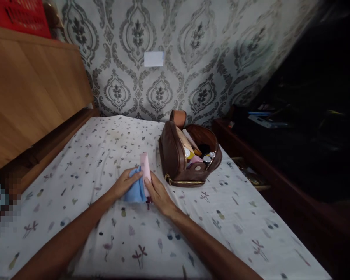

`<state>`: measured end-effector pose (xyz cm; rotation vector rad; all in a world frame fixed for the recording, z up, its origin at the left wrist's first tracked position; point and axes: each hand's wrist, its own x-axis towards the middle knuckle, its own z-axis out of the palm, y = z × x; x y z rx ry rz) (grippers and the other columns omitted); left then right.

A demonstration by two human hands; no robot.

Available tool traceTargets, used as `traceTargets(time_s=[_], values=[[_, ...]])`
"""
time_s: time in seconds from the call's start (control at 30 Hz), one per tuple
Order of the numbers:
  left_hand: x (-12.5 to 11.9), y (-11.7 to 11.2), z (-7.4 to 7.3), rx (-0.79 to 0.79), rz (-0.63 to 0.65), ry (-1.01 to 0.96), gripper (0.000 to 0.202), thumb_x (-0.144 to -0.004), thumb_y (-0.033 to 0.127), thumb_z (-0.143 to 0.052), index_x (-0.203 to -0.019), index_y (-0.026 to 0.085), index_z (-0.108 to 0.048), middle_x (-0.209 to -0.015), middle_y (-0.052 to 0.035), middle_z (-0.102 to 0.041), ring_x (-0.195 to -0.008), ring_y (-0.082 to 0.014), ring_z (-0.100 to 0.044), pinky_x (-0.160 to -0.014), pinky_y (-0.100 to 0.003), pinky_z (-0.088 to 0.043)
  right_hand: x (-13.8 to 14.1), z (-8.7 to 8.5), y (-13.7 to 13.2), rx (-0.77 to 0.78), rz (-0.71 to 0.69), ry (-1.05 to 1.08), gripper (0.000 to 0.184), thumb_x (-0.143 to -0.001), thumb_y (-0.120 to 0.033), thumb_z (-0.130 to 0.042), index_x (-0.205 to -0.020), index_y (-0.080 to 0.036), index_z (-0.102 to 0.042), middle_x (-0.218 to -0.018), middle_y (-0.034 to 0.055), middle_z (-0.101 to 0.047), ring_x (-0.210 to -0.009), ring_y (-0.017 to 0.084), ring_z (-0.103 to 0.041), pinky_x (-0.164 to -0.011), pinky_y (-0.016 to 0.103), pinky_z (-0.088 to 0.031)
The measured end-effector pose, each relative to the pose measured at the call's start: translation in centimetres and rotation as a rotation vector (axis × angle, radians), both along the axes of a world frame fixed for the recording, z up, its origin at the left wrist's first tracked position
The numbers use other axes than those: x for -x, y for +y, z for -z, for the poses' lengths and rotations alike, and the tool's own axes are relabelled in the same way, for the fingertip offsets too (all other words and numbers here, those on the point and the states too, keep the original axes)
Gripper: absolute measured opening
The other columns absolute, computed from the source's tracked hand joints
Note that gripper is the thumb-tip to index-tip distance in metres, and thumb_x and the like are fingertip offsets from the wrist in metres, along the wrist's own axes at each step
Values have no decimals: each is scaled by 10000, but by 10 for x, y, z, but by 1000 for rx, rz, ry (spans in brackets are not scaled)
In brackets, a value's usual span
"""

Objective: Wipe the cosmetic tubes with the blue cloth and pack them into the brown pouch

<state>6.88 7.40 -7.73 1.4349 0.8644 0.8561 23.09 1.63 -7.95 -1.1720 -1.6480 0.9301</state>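
Observation:
My left hand [125,182] grips a light blue cloth [135,190] and presses it against a pink tube [145,169]. That tube is held by my right hand [159,196], fingers wrapped around its lower end, just above the patterned bed sheet [105,151]. An open brown leather pouch [175,155] lies to the right of my hands, with several small bottles and tubes [198,155] inside it.
A wooden headboard [32,89] runs along the left. Patterned wallpaper [169,50] covers the wall behind, with a white card [153,58] stuck on it. A dark wooden bed edge [251,155] and a dim cluttered area [268,120] lie to the right.

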Motion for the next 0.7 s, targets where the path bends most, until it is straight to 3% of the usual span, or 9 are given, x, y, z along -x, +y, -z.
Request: traceTargets(time_s=[0.07,0.17,0.27,0.37,0.53,0.7], values=[[1,3,0,18,-133,-50,587,-712,725,-702,-732,146,-611,-670,11,-577,-620,-120,-497,-602,-227,-444,1,-2,-3,26,-42,-46,578,-1009,-553,-365,-1427,-173,-487,-1293,136,-646,-1186,284,-599,-1041,434,-449],[1,8,1,75,-316,-142,607,-667,747,-725,-704,160,-572,-615,47,-504,-561,-89,-428,-533,-204,-388,1,-4,-7,135,-107,-113,643,-976,-565,-452,-1499,-194,-406,-997,70,-722,-909,253,-675,-859,386,-525],[2,11,5,179,-390,-241,633,-622,765,-744,-738,162,-588,-619,53,-508,-559,-88,-444,-533,-203,-400,0,-2,-6,177,-91,-139,664,-933,-576,-534,-1472,-202,-436,-929,48,-723,-790,233,-668,-761,355,-530],[2,11,8,204,-377,-260,645,-634,771,-735,-797,155,-636,-678,31,-568,-616,-102,-504,-592,-213,-445,-1,5,-2,190,-31,-121,682,-890,-560,-599,-1455,-206,-452,-1073,75,-723,-876,251,-679,-802,376,-538],[1,10,10,149,-261,-197,651,-633,710,-784,-937,141,-695,-782,-4,-643,-705,-120,-549,-665,-221,-458,-2,23,5,141,1,-38,759,-832,-492,-663,-1491,-214,-413,-1359,119,-624,-1162,297,-637,-1006,448,-500],[1,11,9,100,-213,-170,645,-650,737,-747,-862,133,-667,-723,5,-607,-675,-122,-533,-656,-239,-445,0,32,6,131,-15,29,801,-833,-513,-655,-1516,-195,-385,-1285,136,-661,-1099,295,-660,-977,465,-521]])
